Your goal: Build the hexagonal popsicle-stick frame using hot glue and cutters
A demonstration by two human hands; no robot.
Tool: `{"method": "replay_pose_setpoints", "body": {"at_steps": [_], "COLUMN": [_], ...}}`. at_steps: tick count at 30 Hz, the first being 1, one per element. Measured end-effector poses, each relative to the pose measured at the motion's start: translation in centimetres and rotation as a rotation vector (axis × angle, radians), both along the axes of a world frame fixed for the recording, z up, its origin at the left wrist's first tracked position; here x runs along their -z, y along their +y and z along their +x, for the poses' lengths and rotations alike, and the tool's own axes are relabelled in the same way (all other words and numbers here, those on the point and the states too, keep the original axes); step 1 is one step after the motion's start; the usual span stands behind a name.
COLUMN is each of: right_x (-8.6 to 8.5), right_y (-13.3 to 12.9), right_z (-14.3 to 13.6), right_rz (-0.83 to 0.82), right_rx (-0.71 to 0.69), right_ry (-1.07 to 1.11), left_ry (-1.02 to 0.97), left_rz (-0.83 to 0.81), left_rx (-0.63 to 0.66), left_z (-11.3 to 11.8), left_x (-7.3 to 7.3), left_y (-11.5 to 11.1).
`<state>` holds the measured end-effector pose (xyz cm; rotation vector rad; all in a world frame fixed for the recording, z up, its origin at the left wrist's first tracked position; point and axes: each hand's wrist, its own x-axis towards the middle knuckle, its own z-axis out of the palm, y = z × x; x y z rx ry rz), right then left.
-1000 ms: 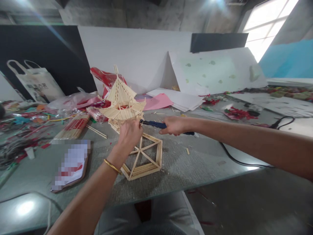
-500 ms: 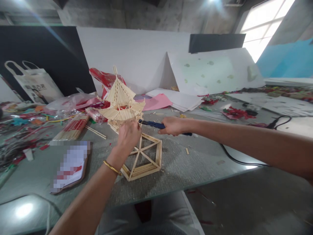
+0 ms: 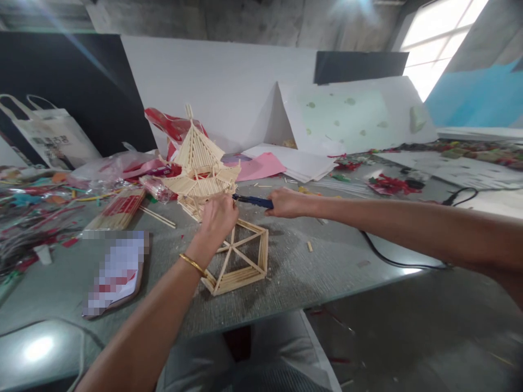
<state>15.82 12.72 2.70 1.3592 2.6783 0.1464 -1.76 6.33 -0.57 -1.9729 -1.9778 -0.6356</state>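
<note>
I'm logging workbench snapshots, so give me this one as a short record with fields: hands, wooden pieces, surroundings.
Left hand: fingers bunched before the model's lower tier; grip hidden
Right hand: holds a blue-handled tool, its tip at the left fingers
Stick model: tiered, with pointed roof
Hexagonal frame: spoked, on the table, nearer the person than the model
Left side: stick bundle, loose sticks
Behind: pink sheet

What the left hand (image 3: 217, 219) holds is hidden; the right hand (image 3: 286, 203) partly covers the pliers (image 3: 254, 201); the phone screen (image 3: 120, 269) is blurred.
</note>
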Motion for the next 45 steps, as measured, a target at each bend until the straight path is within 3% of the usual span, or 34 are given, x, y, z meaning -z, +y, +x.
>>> {"method": "replay_pose_setpoints", "body": {"at_steps": [7,13,18,22,29,38,40,45], "right_x": [0.7,0.0,-1.2,-0.6,1.9,1.0,0.7,0.1], "right_y": [0.9,0.9,0.2,-0.3,1.2,2.5,2.4,1.4], "right_z": [-0.6,-0.8,-0.2,0.2,0.3,-0.6,-0.5,0.9], "right_rz": [-0.002,-0.201,-0.259,-0.152,-0.047,-0.003,-0.077,-0.565], "right_rx": [0.013,0.013,0.0,0.001,0.004,-0.048,-0.039,-0.045], "right_ry": [0.013,0.026,0.12,0.196,0.098,0.054,0.098,0.329], "left_ry": [-0.044,-0.045,-0.038,-0.043,-0.08,-0.228,-0.285,-0.418], "left_rz": [-0.041,-0.009,0.039,0.043,-0.026,-0.1,-0.122,-0.138], "left_rx": [-0.046,-0.037,-0.047,-0.057,-0.032,-0.053,-0.058,-0.026], "left_z": [-0.3,-0.8,-0.8,-0.4,0.2,-0.4,-0.7,-1.5], "left_x": [1.3,0.7,0.3,0.1,0.7,0.4,-0.2,-1.5], "left_y": [0.9,0.2,-0.3,-0.6,-0.2,0.5,0.4,-0.1]}}
